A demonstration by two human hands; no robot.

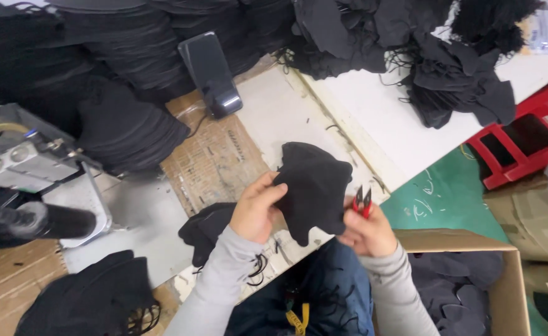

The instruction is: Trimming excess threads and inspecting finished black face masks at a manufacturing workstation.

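My left hand (256, 206) grips the left edge of a black fabric mask (314, 186) and holds it up above the table edge. My right hand (367, 231) sits at the mask's lower right and holds small red-handled snips (362, 201), their blades pointing up beside the fabric. Another black mask (208, 229) lies on the table just under my left wrist, its ear loops trailing over the edge.
Stacks of black masks (125, 134) fill the table's left and back. A phone (212, 73) leans on a stand. A grey machine (31, 165) sits at left. A cardboard box (510, 292) holding black masks stands at right, and a red stool (526, 140) beyond it.
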